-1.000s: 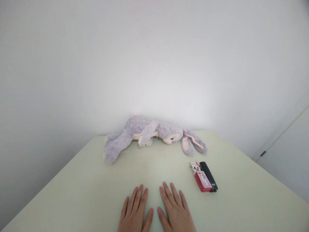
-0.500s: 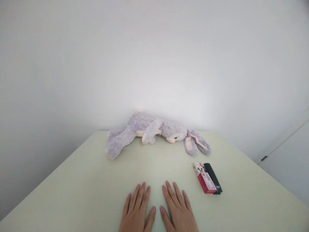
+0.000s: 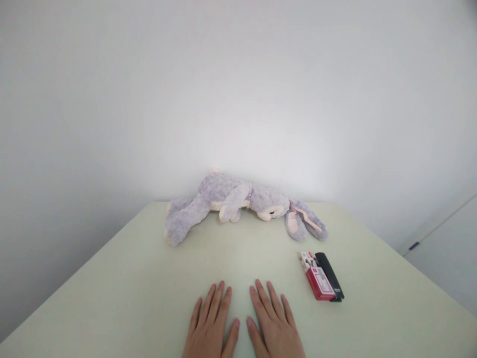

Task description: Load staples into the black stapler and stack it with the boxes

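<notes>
My left hand (image 3: 209, 323) lies flat on the pale green table (image 3: 122, 278), palm down with its fingers stretched out. Beside it, my right hand (image 3: 276, 323) rests the same way, a small gap between the two thumbs. Neither holds anything. To the right of my right hand sit a red and white box (image 3: 320, 284), a smaller white box (image 3: 307, 259) behind it and a black stapler (image 3: 329, 276) alongside. A lilac plush rabbit (image 3: 223, 191) lies on its side at the table's far edge, ears towards the right.
A plain white wall (image 3: 238, 89) rises directly behind the plush rabbit. The table's side edges run outward towards me on both sides. At the far right is a white panel (image 3: 447, 258) with a small dark piece (image 3: 414, 245) at its edge.
Both hands stay flat in the same place. The view has shifted very slightly; none of the objects has moved on the table.
</notes>
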The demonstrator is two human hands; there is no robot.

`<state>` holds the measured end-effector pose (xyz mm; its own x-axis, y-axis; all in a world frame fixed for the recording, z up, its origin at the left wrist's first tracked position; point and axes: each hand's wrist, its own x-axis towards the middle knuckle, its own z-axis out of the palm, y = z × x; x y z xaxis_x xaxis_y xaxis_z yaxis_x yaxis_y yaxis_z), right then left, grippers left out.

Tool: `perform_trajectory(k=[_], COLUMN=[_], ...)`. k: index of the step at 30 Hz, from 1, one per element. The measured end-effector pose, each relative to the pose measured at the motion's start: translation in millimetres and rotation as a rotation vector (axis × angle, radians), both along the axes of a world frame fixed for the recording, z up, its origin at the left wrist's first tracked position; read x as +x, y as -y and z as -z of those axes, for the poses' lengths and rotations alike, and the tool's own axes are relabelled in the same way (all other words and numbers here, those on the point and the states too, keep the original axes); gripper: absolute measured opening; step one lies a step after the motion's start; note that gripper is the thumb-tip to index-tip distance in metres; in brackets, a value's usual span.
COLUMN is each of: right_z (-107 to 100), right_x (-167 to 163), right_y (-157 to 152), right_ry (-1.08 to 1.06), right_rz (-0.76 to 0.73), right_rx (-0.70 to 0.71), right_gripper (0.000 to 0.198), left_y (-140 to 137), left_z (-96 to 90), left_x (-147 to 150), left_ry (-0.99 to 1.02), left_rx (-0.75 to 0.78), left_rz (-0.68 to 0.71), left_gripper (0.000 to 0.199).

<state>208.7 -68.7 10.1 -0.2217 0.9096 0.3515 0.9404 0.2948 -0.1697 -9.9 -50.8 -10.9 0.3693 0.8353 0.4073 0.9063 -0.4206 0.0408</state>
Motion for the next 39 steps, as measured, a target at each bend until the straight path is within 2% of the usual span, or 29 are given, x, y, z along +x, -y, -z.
perform_trajectory(k=[7, 11, 13, 15, 18, 19, 22, 24, 26, 28, 31, 35, 39], right_z=[0, -11, -24, -42, -65, -69, -65, -55, -45, -39, -35, -30, -23], right_x=[0, 7, 18, 38, 85, 103, 156, 179, 187, 180, 148, 78, -1], right_y=[-1, 3, 8, 15, 18, 16, 0, -13, -24, -29, -30, -26, -19], right_ry=[-0.165, -0.447, -0.694, -0.910, -1.037, -1.060, -1.048, -1.147, -1.229, -1.261, -1.271, -1.232, -1.120], right_rz=[-0.015, -0.052, -0.042, 0.038, 0.240, 0.318, 0.547, 0.540, 0.495, 0.451, 0.375, 0.241, 0.127], right_rx=[-0.056, -0.157, -0.167, -0.113, 0.084, 0.140, 0.157, 0.038, -0.052, -0.086, -0.125, -0.163, -0.141], right_gripper=[0.069, 0.049, 0.046, 0.047, 0.049, 0.049, 0.056, 0.063, 0.068, 0.069, 0.070, 0.066, 0.058], left_y=[4, 5, 6, 7, 6, 3, -8, -19, -28, -34, -37, -35, -22], left_z=[-11.5, -21.7, -30.2, -41.3, -58.7, -63.5, -73.4, -77.0, -79.2, -80.2, -79.8, -78.1, -78.0], left_x=[0, 19, 47, 86, 152, 173, 224, 245, 254, 249, 221, 153, 74], left_ry=[0.073, 0.315, 0.547, 0.851, 1.308, 1.391, 1.524, 1.529, 1.494, 1.450, 1.377, 1.297, 1.215], left_rx=[-0.115, -0.262, -0.365, -0.532, -0.935, -0.965, -1.020, -1.033, -1.030, -1.015, -0.959, -0.835, -0.700], left_rz=[0.002, -0.082, -0.055, 0.048, 0.069, 0.079, 0.089, 0.101, 0.132, 0.158, 0.136, 0.031, -0.065], left_gripper=[0.063, 0.049, 0.047, 0.058, 0.065, 0.066, 0.071, 0.069, 0.063, 0.055, 0.049, 0.050, 0.049])
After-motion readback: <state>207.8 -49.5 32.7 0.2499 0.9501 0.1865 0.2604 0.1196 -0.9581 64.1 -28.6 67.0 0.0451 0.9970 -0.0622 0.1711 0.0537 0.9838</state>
